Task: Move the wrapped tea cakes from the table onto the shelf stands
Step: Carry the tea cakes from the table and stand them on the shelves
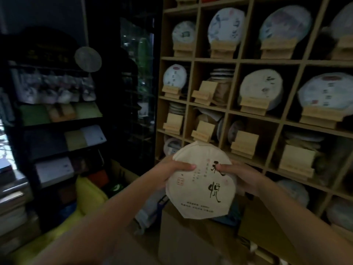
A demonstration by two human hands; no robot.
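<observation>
A round tea cake (198, 186) wrapped in cream paper with black calligraphy is held upright in front of me. My left hand (172, 169) grips its left edge, thumb across the face. My right hand (242, 176) grips its right edge, thumb on the front. Just beyond it stands the wooden grid shelf (236, 61). Bare wooden stands wait in the lower cells, among them an empty stand (243, 143) right above the cake and another empty stand (202, 131) to its left. Upper cells hold displayed cakes, such as a cream cake (261, 88) on its stand.
A dark rack (57, 121) of boxes and packets fills the left side. A yellow-green bag (89, 196) and cardboard boxes (191, 241) sit low between the rack and the shelf. Stacks of wrapped cakes lie behind some stands. The room is dim.
</observation>
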